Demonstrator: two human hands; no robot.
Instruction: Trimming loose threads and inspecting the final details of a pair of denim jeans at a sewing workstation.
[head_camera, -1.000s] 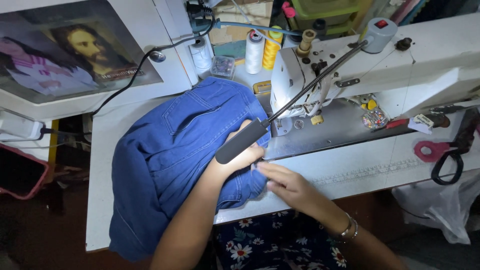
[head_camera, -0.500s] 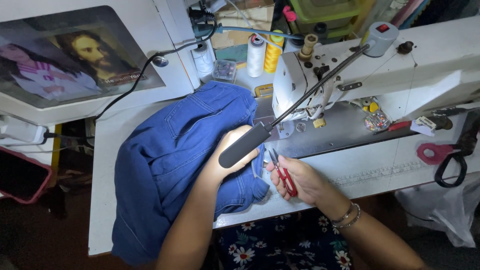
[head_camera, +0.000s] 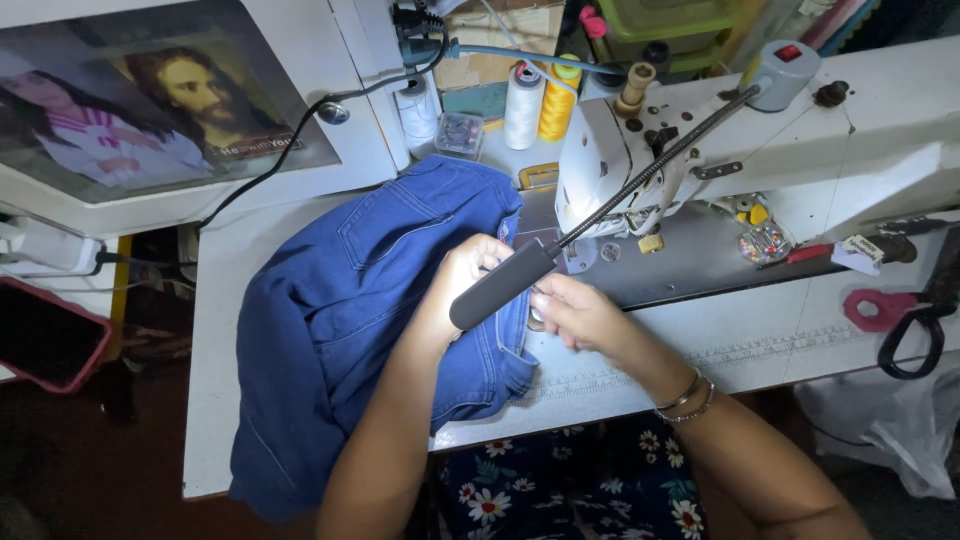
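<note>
A big white table (head_camera: 300, 225) held a white sewing machine (head_camera: 800, 130) on its right side. Blue jeans (head_camera: 350, 300) lay in a heap on the left part of the table, with one end up by the machine's needle. A thin black lamp (head_camera: 505, 283) on a bendy arm shone down on the cloth. The left hand (head_camera: 462, 280) rested on the jeans with its fingers curled over the cloth, partly hidden by the lamp. The right hand (head_camera: 578, 312) was just beside it, fingers drawn close, maybe pinching something small, but that was too hard to see. Thread spools (head_camera: 540, 100) stood behind the jeans
</note>
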